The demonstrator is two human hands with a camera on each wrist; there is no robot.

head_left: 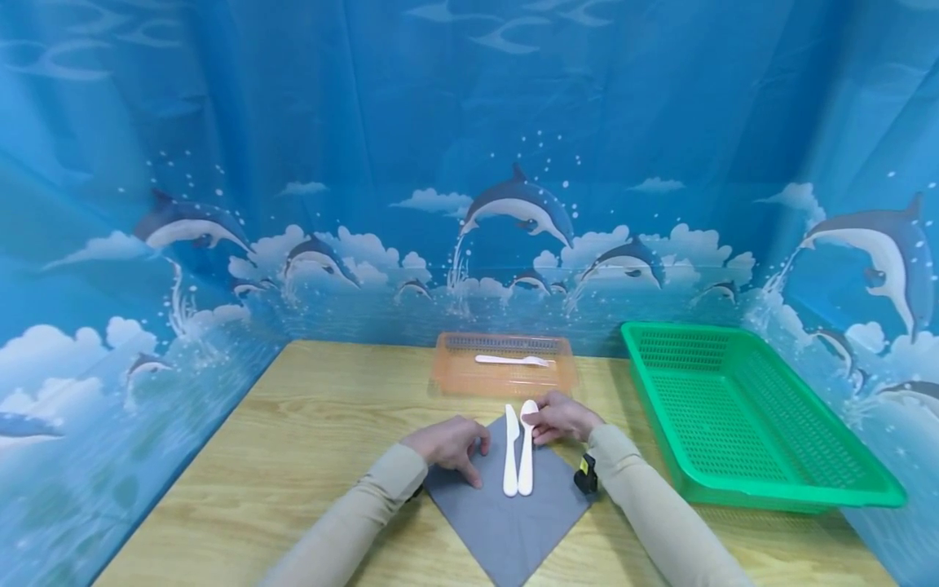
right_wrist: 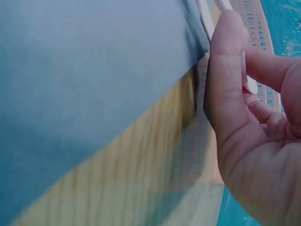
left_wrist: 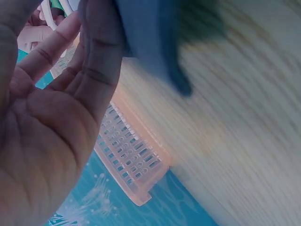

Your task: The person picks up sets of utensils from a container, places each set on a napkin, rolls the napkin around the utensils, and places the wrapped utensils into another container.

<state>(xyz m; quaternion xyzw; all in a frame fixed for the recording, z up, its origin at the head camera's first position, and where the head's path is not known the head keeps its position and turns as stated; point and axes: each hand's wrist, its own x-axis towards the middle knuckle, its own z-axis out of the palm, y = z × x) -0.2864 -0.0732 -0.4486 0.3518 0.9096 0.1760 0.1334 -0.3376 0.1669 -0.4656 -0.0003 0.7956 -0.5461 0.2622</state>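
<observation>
A grey napkin (head_left: 513,530) lies on the table with one corner toward me. On it a white knife (head_left: 510,456) and a white spoon (head_left: 526,469) lie side by side, bowl and blade pointing away. My right hand (head_left: 563,417) pinches the spoon near its bowl; in the right wrist view, thumb and fingers close round a white piece. My left hand (head_left: 451,447) is over the napkin's left part, fingers loosely bent and apart from the knife. The left wrist view shows the palm (left_wrist: 56,127) holding nothing. A white fork (head_left: 506,359) lies in the orange basket (head_left: 455,379).
The orange basket stands behind the napkin, near the table's back edge. A larger green basket (head_left: 778,489) occupies the right side. Wooden tabletop (head_left: 293,456) extends to the left. A blue dolphin-print curtain (head_left: 411,163) encloses the back and sides.
</observation>
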